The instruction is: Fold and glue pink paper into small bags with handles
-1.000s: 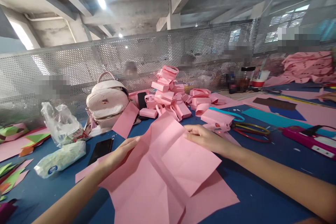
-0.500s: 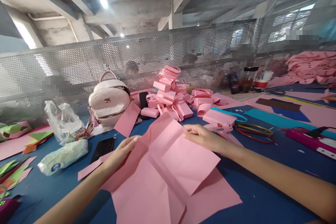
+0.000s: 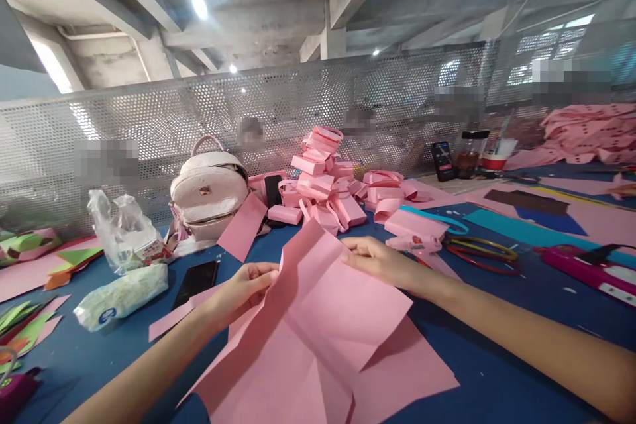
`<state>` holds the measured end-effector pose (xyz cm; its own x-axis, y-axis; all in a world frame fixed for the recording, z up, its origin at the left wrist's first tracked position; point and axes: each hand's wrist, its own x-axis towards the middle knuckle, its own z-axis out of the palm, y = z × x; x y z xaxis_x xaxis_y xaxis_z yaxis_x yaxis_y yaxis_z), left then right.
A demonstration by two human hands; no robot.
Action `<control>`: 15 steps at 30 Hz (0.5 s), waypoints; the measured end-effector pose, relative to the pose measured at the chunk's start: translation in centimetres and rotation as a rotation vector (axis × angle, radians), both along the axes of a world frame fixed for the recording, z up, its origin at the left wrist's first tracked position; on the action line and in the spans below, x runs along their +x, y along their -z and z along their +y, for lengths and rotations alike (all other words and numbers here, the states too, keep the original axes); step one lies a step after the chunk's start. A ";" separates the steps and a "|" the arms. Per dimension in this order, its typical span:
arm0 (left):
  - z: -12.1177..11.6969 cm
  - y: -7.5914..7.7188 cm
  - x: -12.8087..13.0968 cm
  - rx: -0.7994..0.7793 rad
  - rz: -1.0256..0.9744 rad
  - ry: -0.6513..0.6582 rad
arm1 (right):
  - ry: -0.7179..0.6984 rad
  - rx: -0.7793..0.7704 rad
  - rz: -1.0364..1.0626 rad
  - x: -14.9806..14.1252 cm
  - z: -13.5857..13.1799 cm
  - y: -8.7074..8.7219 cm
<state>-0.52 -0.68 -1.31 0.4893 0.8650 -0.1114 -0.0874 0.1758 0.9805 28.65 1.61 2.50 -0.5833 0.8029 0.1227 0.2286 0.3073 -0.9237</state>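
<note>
A creased sheet of pink paper (image 3: 342,305) is held up between my two hands, its far corner raised. My left hand (image 3: 253,285) pinches the left edge, thumb on top, and the paper bends upward there. On the far right edge, my right hand (image 3: 370,257) is closed on the sheet, fingers partly hidden behind it. Beneath lies another flat pink sheet (image 3: 412,377) on the blue table (image 3: 497,358). Beyond my hands rises a pile of folded pink paper pieces (image 3: 318,182).
At the back left sits a white backpack (image 3: 211,195). A black phone (image 3: 196,281), a tissue pack (image 3: 122,297) and a plastic bag (image 3: 126,232) are on the left. Rightward lie a pink glue gun (image 3: 415,243), coiled cords (image 3: 481,252) and a magenta power strip (image 3: 586,268).
My left hand has shifted slightly right and curled in, lifting and bending the paper's left side upward. My right hand keeps its hold, nearly in the same place.
</note>
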 end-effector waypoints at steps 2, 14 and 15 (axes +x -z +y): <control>0.1 0.1 0.1 -0.020 -0.011 0.036 | -0.024 -0.022 0.026 -0.2 0.0 0.0; 0.3 0.5 0.6 -0.059 0.013 0.078 | -0.136 -0.052 0.064 -0.5 0.4 0.2; 0.3 0.5 0.6 -0.053 0.022 0.077 | -0.133 -0.048 0.059 -0.5 0.4 0.2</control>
<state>0.12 -0.38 -1.79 0.5512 0.8174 -0.1673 -0.0505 0.2329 0.9712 28.16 2.01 2.31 -0.6777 0.7249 0.1233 0.1342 0.2868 -0.9486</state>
